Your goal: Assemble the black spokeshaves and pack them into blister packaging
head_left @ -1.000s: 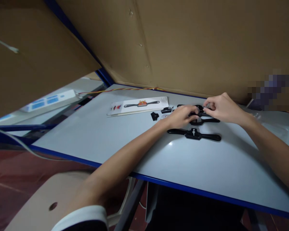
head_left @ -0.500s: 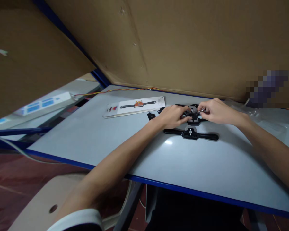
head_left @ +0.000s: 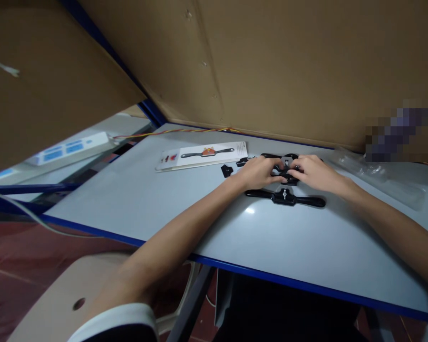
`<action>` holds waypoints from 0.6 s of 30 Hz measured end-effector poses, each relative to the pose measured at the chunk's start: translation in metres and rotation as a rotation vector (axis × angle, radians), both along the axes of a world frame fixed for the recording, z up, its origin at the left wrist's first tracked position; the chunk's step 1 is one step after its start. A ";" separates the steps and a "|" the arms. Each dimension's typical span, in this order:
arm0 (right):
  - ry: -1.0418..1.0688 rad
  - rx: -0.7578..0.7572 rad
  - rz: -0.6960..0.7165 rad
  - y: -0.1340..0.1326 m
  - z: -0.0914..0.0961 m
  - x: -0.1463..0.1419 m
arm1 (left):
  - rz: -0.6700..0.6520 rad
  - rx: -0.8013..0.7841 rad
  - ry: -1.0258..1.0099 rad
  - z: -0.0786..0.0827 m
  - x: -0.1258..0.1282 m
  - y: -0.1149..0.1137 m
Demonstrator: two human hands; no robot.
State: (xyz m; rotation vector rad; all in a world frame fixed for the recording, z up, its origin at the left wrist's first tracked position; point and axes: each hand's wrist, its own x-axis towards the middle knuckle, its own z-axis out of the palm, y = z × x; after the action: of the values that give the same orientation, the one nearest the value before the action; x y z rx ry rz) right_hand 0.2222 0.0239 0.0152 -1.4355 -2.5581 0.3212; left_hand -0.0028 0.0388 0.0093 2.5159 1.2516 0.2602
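Note:
A black spokeshave [head_left: 288,180] lies on the table between my hands, mostly covered by fingers. My left hand [head_left: 258,172] grips its left side with thumb and fingers. From the right, the curled fingers of my right hand [head_left: 314,173] close on its middle; any small part under the fingertips is hidden. Just behind the hands another black spokeshave [head_left: 293,156] partly shows. Nearer to me rests a spokeshave [head_left: 284,196] with a metal blade and screw at its centre. Small black pieces [head_left: 227,171] sit left of my left hand.
A packaging card [head_left: 203,156] picturing a spokeshave lies at the back left of the white table [head_left: 139,190]. Clear plastic packaging [head_left: 392,183] is at the right. Brown board walls [head_left: 288,71] enclose the back. A power strip [head_left: 71,148] stands beyond the left edge.
My right hand has lowered and moved slightly left, its fingers now on the spokeshave rather than pinched above it. My left hand stays at the spokeshave. The view has shifted slightly.

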 end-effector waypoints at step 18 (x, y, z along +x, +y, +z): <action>0.037 -0.155 -0.099 -0.003 0.017 -0.005 | -0.089 0.026 0.024 -0.009 -0.001 0.003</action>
State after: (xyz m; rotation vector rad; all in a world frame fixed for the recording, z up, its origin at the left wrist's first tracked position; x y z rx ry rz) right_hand 0.2172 0.0204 0.0318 -1.5877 -2.4698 0.5353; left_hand -0.0037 0.0423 0.0006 2.5969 1.1484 0.2272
